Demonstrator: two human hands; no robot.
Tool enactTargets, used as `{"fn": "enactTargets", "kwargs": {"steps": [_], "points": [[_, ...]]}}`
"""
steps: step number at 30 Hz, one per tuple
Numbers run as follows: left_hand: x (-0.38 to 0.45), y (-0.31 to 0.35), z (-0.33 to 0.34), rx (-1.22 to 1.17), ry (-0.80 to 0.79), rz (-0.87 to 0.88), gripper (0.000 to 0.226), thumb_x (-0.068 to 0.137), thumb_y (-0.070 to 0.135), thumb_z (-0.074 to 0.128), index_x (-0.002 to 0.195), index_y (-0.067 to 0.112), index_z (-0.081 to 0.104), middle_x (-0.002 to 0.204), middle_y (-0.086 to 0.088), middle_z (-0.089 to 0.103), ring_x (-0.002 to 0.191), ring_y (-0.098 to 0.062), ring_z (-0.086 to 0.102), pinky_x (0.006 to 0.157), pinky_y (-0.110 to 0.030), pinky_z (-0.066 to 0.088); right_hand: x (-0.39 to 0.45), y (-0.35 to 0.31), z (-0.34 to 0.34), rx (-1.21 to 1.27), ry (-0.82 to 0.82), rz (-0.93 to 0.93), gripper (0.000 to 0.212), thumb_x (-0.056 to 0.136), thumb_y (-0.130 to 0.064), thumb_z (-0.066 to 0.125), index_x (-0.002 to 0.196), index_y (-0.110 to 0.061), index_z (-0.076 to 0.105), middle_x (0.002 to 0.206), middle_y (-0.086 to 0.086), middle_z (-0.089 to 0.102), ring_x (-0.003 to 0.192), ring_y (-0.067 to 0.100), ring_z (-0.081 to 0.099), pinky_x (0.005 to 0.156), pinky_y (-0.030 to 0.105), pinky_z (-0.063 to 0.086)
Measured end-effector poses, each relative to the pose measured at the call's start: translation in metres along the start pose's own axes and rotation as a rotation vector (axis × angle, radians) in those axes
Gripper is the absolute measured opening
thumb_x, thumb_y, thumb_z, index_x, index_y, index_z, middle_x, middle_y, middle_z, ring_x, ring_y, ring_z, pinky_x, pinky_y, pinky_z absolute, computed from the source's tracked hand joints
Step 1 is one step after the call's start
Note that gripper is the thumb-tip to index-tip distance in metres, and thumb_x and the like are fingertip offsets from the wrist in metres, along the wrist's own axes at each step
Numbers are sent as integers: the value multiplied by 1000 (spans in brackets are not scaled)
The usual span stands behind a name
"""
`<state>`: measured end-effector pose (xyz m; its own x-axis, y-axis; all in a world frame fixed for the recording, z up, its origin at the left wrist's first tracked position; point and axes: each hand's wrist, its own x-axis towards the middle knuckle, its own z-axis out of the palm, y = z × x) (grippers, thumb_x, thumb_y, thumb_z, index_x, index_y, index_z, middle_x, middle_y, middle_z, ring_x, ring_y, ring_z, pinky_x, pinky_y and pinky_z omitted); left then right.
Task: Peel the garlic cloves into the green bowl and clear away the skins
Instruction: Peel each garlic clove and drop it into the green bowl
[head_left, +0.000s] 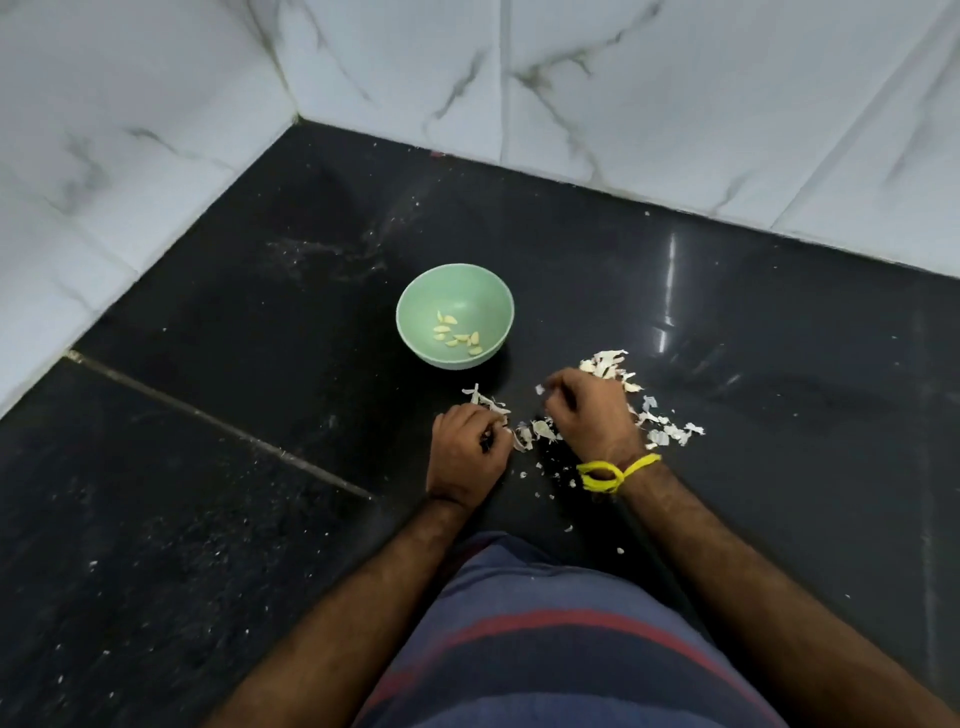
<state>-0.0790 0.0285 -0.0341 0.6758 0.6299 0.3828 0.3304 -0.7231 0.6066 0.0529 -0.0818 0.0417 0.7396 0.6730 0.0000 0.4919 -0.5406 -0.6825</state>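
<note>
A pale green bowl (415, 296) stands on the black stone counter and holds several peeled garlic cloves (457, 335). White garlic skins (660, 426) lie scattered in front of it, mostly to the right. My left hand (465, 452) is curled over a clump of skins at its fingertips. My right hand (587, 410), with a yellow band at the wrist, is curled with a scrap of skin pinched at its fingertips; more skins (535, 431) lie between the two hands.
White marble-look wall tiles (675, 104) close off the counter at the back and left, forming a corner. A seam (218, 415) runs diagonally across the counter (208, 519) at left. Small white crumbs dot the surface.
</note>
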Motion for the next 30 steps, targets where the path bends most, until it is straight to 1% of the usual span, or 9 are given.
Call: {"fn": "enactTargets", "kwargs": {"steps": [2,4,6,11,12,14,17,24,30], "points": [[0,-1,0,2,6,-4,12,79,20,61,75,15,70,77,1,66,72,-22,61,71,-37,45,-10,6,0,-10,1,-11,16,85,-12,60,96,-13,72,81,5,73,75,19,67,72,19,48],[-1,-1,-1,-18,18,-21,10,79,22,65,73,15,68,74,2,65,70,-22,61,70,-40,48,-18,11,-3,-23,3,-22,13,84,-14,61,92,-12,71,78,7,73,73,22,68,72,30,54],[-1,2,-2,-48,46,-44,17,80,26,71,69,15,65,69,2,63,67,-22,59,68,-42,49,-22,17,-8,-42,17,-22,9,84,-18,65,88,-12,71,77,5,73,74,22,68,72,36,56],[4,16,-1,17,48,-42,28,81,36,70,63,18,61,69,3,61,68,-23,58,68,-42,48,-22,41,-22,-121,62,99,10,81,-26,71,79,-17,70,78,-2,70,75,18,65,72,34,55],[6,19,0,47,30,-36,26,81,37,68,64,19,61,72,3,61,71,-24,58,69,-41,47,-20,45,-25,-150,67,118,6,81,-23,69,82,-18,72,81,-1,69,79,20,65,74,35,55],[11,27,4,101,2,-27,19,79,38,64,71,21,63,81,4,62,80,-24,57,72,-38,43,-15,49,-29,-199,55,133,16,82,-15,63,93,-20,74,91,3,68,87,24,64,79,36,54],[13,36,14,136,-15,-14,16,81,38,61,81,22,65,90,4,63,89,-23,55,75,-35,35,-1,47,-34,-235,12,94,23,85,-16,58,100,-20,74,97,5,66,93,28,63,83,39,53],[3,31,24,164,66,15,22,88,36,61,76,19,68,86,1,64,86,-24,57,72,-35,36,34,29,-26,-379,-53,-15,23,93,-27,52,105,-20,71,103,8,62,100,32,59,81,41,52],[5,30,25,158,46,4,22,88,28,54,91,17,73,93,0,66,90,-25,58,77,-36,36,53,36,-15,-501,-72,-16,19,91,-22,60,102,-10,69,109,10,55,105,30,53,85,41,50]]}}
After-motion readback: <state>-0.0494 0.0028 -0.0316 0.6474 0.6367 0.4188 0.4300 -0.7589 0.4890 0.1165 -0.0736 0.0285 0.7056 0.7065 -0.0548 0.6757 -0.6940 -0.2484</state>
